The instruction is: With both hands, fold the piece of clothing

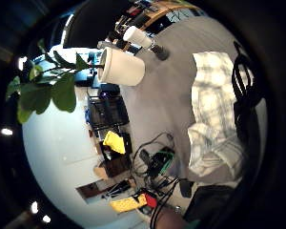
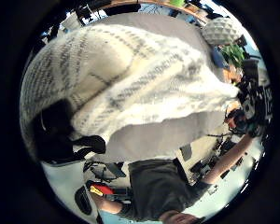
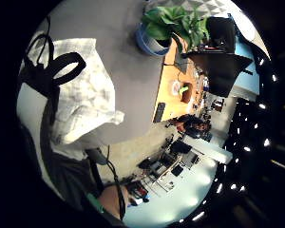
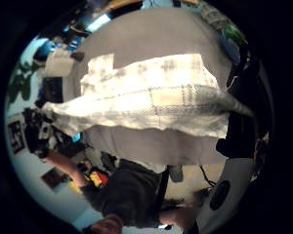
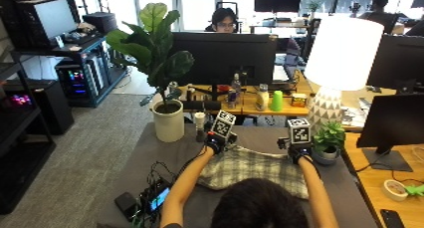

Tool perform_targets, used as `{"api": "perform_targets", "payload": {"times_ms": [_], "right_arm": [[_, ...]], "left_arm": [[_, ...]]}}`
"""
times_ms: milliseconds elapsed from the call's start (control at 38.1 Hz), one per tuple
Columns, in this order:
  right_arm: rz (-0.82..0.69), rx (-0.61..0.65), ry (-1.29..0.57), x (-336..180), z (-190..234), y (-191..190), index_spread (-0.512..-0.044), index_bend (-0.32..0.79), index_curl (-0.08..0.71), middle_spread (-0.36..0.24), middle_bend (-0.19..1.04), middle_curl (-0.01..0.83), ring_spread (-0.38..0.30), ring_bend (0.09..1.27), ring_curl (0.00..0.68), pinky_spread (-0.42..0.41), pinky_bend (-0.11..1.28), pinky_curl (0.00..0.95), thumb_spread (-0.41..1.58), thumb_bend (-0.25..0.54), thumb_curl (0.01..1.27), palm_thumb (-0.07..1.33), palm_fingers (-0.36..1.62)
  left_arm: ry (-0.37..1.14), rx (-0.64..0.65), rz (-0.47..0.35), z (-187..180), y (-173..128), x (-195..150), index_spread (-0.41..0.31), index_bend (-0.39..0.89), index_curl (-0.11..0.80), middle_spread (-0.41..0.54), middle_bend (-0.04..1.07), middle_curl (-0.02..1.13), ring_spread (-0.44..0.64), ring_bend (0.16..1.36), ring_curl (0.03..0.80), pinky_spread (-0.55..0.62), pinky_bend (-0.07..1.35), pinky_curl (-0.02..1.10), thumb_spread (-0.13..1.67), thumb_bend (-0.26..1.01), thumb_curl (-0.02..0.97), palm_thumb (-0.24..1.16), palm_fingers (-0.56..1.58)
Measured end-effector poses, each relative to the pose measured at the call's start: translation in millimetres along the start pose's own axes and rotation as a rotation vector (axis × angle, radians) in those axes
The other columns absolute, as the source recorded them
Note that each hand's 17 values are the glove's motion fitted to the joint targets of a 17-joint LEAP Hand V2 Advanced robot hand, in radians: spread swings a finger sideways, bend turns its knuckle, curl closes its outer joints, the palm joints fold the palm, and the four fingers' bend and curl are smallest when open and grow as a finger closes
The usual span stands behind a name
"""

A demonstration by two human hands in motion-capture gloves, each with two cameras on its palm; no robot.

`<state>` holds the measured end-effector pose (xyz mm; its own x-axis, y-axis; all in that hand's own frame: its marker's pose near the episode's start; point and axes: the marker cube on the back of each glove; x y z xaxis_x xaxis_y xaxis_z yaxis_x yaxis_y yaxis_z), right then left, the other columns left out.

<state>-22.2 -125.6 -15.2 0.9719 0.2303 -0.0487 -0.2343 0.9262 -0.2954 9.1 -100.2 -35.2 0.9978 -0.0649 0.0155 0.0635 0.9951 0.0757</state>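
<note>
Outside view first, reading from the left of the frame: a white plant pot [image 5: 168, 120] with a broad-leaved plant stands on the grey table [image 5: 132, 161] at centre left, and a clutter of small devices and cables [image 5: 149, 195] lies near the table's lower-left edge. The left hand [image 5: 215, 142] reaches to the far left corner of the plaid garment [image 5: 255, 168], which lies spread on the table at centre frame, partly hidden behind the person's head. Further right, the right hand [image 5: 299, 152] sits at the garment's far right corner, and a small plant in a blue pot [image 5: 328, 143] stands just beside it, with a white lamp [image 5: 334, 63] behind.

Both thumb-side palm views show the pale checked cloth drawn up off the table in a ridge that tapers to a point at each end, so each hand appears to be pinching a corner and lifting it; the fingertips themselves are not plainly visible, so I cannot tell exactly how they close.

Judging by the way it drapes and sags between the two held points, the cloth is light, soft and limp, with no stiffness of its own. It should not slip easily, but it will droop and wrinkle unless both corners travel together. The far corners look like the sensible places to take hold.
</note>
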Motion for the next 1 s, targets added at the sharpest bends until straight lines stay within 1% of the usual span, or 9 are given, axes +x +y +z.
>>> {"api": "perform_targets", "payload": {"times_ms": [184, 288, 367, 472, 629, 760, 813, 918, 996], "right_arm": [[-0.014, 0.058, -0.017, -6, 5, 6, -0.227, 0.14, 0.347, -0.161, 0.33, 0.502, -0.222, 0.6, 0.459, -0.284, 0.63, 0.434, 0.67, -0.015, 0.63, 1.13, 1.2], [0.04, 0.201, -0.027, -3, 19, -16, -0.232, 0.12, 0.341, -0.162, 0.33, 0.507, -0.222, 0.59, 0.462, -0.274, 0.6, 0.43, 0.7, -0.014, 0.64, 1.13, 1.13], [0.052, 0.358, -0.026, 2, 23, -23, -0.241, 0.1, 0.329, -0.148, 0.3, 0.501, -0.209, 0.56, 0.456, -0.215, 0.53, 0.415, 0.82, 0.0, 0.63, 1.13, 0.94], [0.083, 0.431, -0.007, 15, 23, -12, -0.249, 0.12, 0.329, -0.139, 0.28, 0.496, -0.192, 0.54, 0.456, -0.163, 0.48, 0.407, 0.93, -0.013, 0.62, 1.1, 0.9], [0.171, 0.358, -0.021, 43, 35, -2, -0.252, 0.1, 0.309, -0.122, 0.26, 0.484, -0.175, 0.51, 0.436, -0.115, 0.45, 0.383, 1.07, -0.045, 0.57, 0.99, 0.9], [0.211, 0.21, -0.12, 66, 94, -54, -0.246, 0.1, 0.3, -0.1, 0.24, 0.48, -0.142, 0.47, 0.43, -0.061, 0.46, 0.387, 1.16, -0.052, 0.52, 0.87, 0.83], [0.267, 0.147, -0.141, 71, 118, -51, -0.24, 0.08, 0.29, -0.085, 0.24, 0.477, -0.122, 0.45, 0.425, -0.03, 0.46, 0.388, 1.19, -0.062, 0.5, 0.81, 0.8], [0.375, -0.003, -0.151, 73, 164, -37, -0.238, 0.06, 0.268, -0.047, 0.18, 0.46, -0.061, 0.43, 0.421, 0.056, 0.5, 0.399, 1.22, -0.074, 0.44, 0.68, 0.64], [0.417, -0.024, -0.153, 65, 166, 6, -0.236, 0.05, 0.257, -0.003, 0.15, 0.445, 0.015, 0.4, 0.424, 0.134, 0.55, 0.418, 1.23, -0.086, 0.39, 0.55, 0.44]], "left_arm": [[0.011, -0.093, -0.084, 29, -43, 10, -0.276, 0.18, 0.458, -0.311, 0.41, 0.56, -0.35, 0.64, 0.467, -0.38, 0.6, 0.45, 1.09, 0.1, 0.62, 0.8, 1.18], [0.011, -0.073, -0.156, 58, -60, 14, -0.268, 0.14, 0.451, -0.309, 0.39, 0.56, -0.35, 0.62, 0.464, -0.37, 0.56, 0.45, 1.12, 0.07, 0.616, 0.76, 1.12], [0.003, 0.001, -0.219, 68, -63, 13, -0.214, 0.09, 0.425, -0.253, 0.22, 0.53, -0.3, 0.57, 0.466, -0.31, 0.53, 0.45, 1.2, 0.01, 0.563, 0.66, 0.71], [0.019, 0.143, -0.254, 60, -55, 11, -0.18, 0.16, 0.426, -0.195, 0.15, 0.52, -0.23, 0.53, 0.455, -0.21, 0.46, 0.43, 1.26, -0.01, 0.524, 0.61, 0.56], [0.122, 0.265, -0.117, 46, -33, 30, -0.155, 0.21, 0.43, -0.112, 0.1, 0.43, -0.13, 0.48, 0.407, -0.1, 0.37, 0.38, 1.31, -0.04, 0.473, 0.52, 0.5], [0.231, 0.135, 0.024, 70, 0, 64, -0.148, 0.24, 0.446, -0.067, 0.11, 0.39, -0.07, 0.46, 0.392, -0.02, 0.33, 0.37, 1.34, -0.04, 0.428, 0.44, 0.48], [0.203, 0.096, 0.029, 91, 6, 72, -0.144, 0.26, 0.452, -0.046, 0.1, 0.38, -0.04, 0.46, 0.389, 0.02, 0.31, 0.36, 1.34, -0.05, 0.398, 0.38, 0.45], [0.104, 0.03, -0.043, 131, 7, 74, -0.129, 0.24, 0.452, -0.006, 0.1, 0.35, 0.02, 0.47, 0.388, 0.11, 0.29, 0.35, 1.31, -0.07, 0.339, 0.24, 0.39], [0.144, -0.068, 0.002, 152, 11, 80, -0.124, 0.23, 0.45, 0.009, 0.11, 0.33, 0.04, 0.48, 0.381, 0.14, 0.29, 0.34, 1.3, -0.06, 0.312, 0.18, 0.39]]}}
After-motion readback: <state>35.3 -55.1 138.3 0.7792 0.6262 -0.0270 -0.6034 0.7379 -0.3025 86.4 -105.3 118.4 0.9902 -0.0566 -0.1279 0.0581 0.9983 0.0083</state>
